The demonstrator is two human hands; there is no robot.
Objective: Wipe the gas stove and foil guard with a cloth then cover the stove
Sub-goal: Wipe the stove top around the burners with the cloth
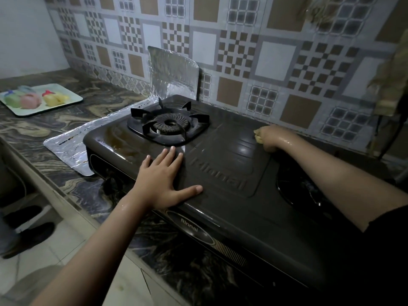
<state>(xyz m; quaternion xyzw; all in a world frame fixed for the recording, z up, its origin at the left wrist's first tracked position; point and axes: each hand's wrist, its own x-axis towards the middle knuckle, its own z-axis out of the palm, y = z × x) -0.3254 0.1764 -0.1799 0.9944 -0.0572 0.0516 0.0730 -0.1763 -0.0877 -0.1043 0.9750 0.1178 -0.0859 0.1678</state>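
Note:
A dark two-burner gas stove (223,173) sits on the marble counter. Its left burner (169,124) carries a black pan support. The right burner (298,191) lies mostly hidden under my right forearm. My left hand (163,175) presses flat on the stove top near the front, fingers spread. My right hand (268,136) grips a yellowish cloth (258,135) against the stove's back edge, and most of the cloth is hidden in my fist. A foil guard (174,71) stands behind the left burner, and its flat part (66,146) lies along the stove's left side.
A pale tray (72,100) with coloured bags sits at the far left of the counter (44,129). The patterned tiled wall (265,62) runs close behind the stove. Cloth hangs at the right edge (390,80). Dark shoes (28,237) stand on the floor below left.

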